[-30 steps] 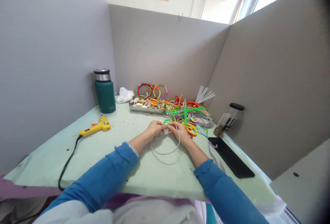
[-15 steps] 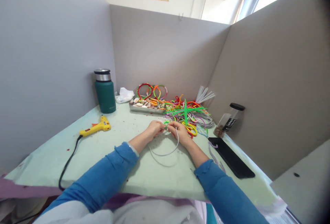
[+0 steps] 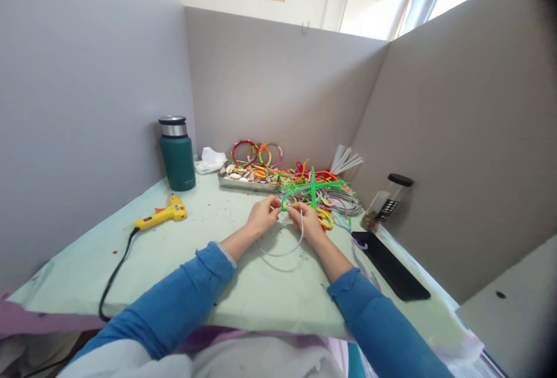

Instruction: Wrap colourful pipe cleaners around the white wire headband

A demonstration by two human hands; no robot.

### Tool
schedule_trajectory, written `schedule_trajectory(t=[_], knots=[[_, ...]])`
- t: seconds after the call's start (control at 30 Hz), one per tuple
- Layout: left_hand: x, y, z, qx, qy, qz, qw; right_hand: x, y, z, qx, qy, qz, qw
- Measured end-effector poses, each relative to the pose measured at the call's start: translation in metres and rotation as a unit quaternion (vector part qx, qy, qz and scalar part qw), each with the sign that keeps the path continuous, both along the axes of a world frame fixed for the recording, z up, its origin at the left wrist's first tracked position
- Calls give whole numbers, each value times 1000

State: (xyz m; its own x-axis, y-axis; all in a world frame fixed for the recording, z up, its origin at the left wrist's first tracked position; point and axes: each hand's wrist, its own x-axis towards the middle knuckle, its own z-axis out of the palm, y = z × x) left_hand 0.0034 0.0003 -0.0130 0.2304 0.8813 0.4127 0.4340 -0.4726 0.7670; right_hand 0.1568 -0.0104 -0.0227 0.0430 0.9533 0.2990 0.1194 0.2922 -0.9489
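Observation:
Over the middle of the table, my left hand (image 3: 263, 215) and my right hand (image 3: 306, 221) almost meet, both with fingers pinched. Between their fingertips is a small green fuzzy strip (image 3: 284, 205). A thin white wire (image 3: 285, 255) curves down in a loop from the hands; its upper right end rises beside my right fingers. My right hand pinches the wire near the green strip. The left fingertips close on the green piece, though the exact contact is too small to make out.
Behind my hands lie a metal tray (image 3: 250, 185) of shell-like pieces and a heap of colored fuzzy stems (image 3: 313, 189). At left are a green bottle (image 3: 177, 160) and a yellow glue gun (image 3: 161, 214); at right, a black tray (image 3: 389, 265) and a clear jar (image 3: 387, 204).
Both hands have shifted slightly up and to the right with the wire loop. More of the green strip now shows, curving up between the fingertips.

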Motion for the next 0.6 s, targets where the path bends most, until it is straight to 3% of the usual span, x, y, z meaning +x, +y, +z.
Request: schedule_trajectory(t=[0.4, 0.6], knots=[[-1, 1, 0, 163, 67, -19, 984, 0, -2, 4, -12, 44, -3, 999], [-1, 1, 1, 176, 112, -14, 978, -2, -5, 5, -10, 49, 9, 999]])
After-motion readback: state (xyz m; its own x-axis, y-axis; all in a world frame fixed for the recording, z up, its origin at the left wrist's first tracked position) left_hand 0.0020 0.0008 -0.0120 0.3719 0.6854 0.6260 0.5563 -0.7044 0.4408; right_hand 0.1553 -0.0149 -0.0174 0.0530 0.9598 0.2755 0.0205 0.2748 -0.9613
